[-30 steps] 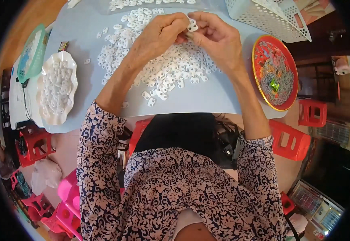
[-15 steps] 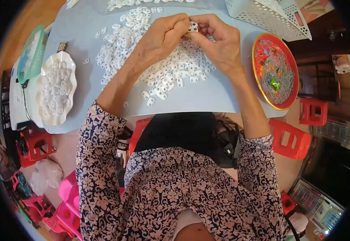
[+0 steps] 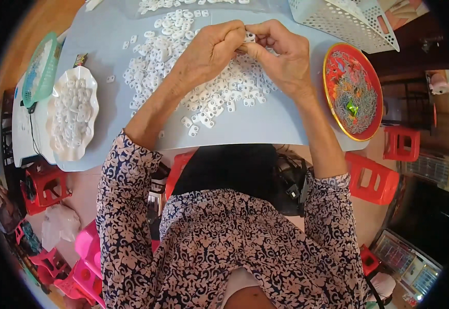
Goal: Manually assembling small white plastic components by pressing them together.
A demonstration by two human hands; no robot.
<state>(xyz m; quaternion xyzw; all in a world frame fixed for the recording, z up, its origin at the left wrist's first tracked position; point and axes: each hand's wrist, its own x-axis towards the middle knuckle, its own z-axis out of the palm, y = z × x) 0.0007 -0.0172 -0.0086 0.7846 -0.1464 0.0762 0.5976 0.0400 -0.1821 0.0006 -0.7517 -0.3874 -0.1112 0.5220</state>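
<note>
Presently: 1 white piece (image 3: 250, 37), over the pile (image 3: 224, 90), pinched in the right hand (image 3: 282, 54); left hand (image 3: 215, 45) curled beside it, hold hidden. Risk: a loosened pinch could drop it there.

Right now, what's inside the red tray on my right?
The red tray holds a heap of small grey pieces and a shiny green item. Some of its red inside shows; anything beneath the heap is covered.
</note>
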